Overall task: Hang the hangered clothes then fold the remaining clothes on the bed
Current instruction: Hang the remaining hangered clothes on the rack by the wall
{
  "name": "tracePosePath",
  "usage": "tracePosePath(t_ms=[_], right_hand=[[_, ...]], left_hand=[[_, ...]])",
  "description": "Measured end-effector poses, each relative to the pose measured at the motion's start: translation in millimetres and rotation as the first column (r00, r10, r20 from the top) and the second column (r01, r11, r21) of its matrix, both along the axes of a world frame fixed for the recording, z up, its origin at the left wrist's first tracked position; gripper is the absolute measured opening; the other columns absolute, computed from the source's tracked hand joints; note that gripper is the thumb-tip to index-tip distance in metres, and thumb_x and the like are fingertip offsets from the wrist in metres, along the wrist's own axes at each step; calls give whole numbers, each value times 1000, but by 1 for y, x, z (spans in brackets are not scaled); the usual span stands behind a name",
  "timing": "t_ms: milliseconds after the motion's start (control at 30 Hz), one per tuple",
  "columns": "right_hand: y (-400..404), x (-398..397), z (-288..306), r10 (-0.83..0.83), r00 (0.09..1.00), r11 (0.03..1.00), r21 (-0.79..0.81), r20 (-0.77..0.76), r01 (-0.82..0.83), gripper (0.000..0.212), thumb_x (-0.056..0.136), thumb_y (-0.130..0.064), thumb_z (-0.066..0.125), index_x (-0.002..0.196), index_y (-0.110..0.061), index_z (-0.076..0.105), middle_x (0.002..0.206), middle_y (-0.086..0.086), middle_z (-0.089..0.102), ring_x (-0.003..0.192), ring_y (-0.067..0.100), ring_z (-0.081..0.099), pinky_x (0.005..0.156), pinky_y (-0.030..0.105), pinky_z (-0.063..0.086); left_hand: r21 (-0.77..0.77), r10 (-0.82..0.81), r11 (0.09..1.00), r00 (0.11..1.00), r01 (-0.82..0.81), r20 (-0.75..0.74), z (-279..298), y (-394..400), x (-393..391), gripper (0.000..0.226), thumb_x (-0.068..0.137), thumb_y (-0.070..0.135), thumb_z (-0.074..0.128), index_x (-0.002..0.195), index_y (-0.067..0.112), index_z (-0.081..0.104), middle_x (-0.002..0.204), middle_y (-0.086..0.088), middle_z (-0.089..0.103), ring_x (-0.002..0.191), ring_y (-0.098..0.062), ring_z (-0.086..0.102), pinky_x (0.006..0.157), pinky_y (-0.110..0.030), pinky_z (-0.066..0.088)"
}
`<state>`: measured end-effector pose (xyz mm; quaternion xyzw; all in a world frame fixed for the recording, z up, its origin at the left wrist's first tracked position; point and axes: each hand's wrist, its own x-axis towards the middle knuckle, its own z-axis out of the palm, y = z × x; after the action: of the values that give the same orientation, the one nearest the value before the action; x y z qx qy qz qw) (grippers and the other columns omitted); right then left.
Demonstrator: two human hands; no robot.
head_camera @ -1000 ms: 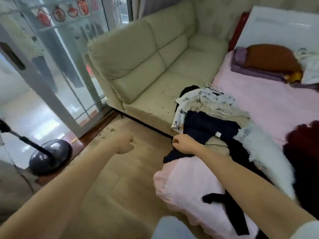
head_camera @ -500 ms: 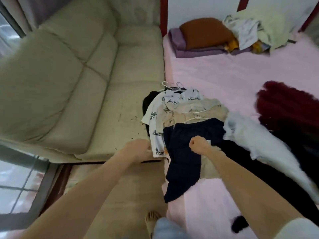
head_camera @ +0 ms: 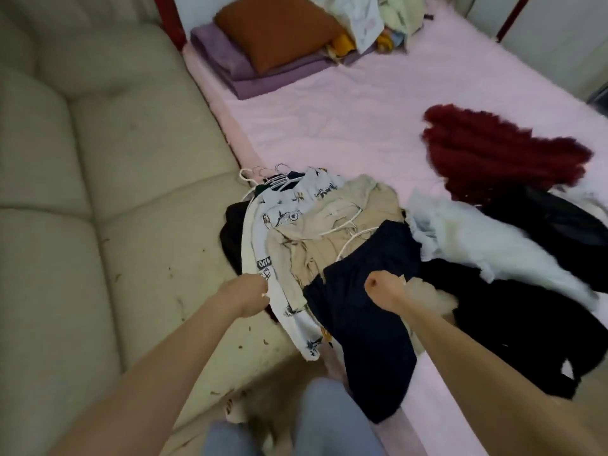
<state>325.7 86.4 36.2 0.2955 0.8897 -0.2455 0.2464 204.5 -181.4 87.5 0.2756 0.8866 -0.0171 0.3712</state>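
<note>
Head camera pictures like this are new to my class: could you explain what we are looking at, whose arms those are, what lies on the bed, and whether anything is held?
There is no machine here. A person wears a wide camera on the head, so the view looks forward and down along their own two bare arms. The left hand is curled at the edge of a white printed shirt and seems to pinch it. The right hand is a fist resting on dark navy shorts; whether it grips the cloth is unclear. On the pink bed lies a pile: those two, a beige garment, white hangers, a white fluffy piece, black clothes and a dark red one. A cream sofa stands at the left.
</note>
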Motion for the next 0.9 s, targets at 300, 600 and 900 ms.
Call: tracePosePath(t_ms=[300, 600, 900], right_hand=[[37, -106, -69, -202, 979, 978, -57, 3, 202, 11, 93, -11, 42, 95, -7, 52, 93, 9, 60, 81, 24, 55, 65, 34, 43], [76, -192, -148, -669, 743, 714, -271, 6, 645, 38, 91, -9, 56, 124, -6, 38, 104, 7, 51, 81, 20, 51, 67, 29, 44], [119, -144, -94, -969, 201, 246, -566, -142, 787, 14, 97, -11, 45, 84, -16, 46, 76, 6, 52, 54, 16, 45, 47, 29, 39]], left_hand=[[59, -17, 998, 1000, 16, 20, -67, 53, -112, 33, 99, 30, 43, 127, 17, 55, 134, -3, 53, 121, -21, 50, 90, -32, 46], [36, -26, 999, 992, 22, 126, -148, 120, -156, 43, 100, 32, 41, 141, 19, 41, 141, -3, 42, 128, -19, 44, 100, -31, 41], [314, 62, 945, 992, -95, 114, -179, 217, -160, 46, 100, 23, 44, 145, 18, 37, 145, -5, 42, 129, -24, 43, 103, -38, 39]])
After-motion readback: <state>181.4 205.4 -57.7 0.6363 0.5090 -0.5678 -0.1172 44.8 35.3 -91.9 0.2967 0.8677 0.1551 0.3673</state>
